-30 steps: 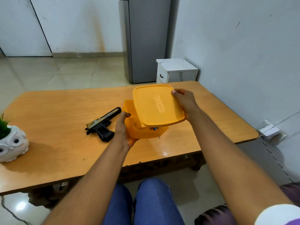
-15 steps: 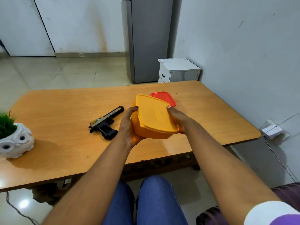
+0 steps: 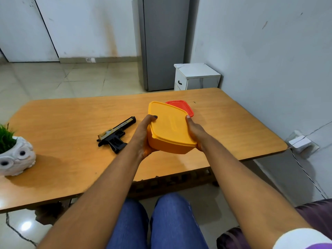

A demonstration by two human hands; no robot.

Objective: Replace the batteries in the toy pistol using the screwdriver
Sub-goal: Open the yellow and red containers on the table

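Wooden table [image 3: 71, 126] across mid-frame, glossy, on a pale tiled floor [image 3: 53, 78]. At centre, yellow lidded box [image 3: 170, 128] gripped on either side by left hand [image 3: 143, 135] and right hand [image 3: 195, 132], thumbs on the lid. Red lid [image 3: 181, 105] just behind. Toy pistol [image 3: 116, 133] flat on the table, left of centre. Owl planter [image 3: 15, 159] at far left edge. Grey fridge [image 3: 161, 42] and white cabinet [image 3: 195, 76] against the upper wall.
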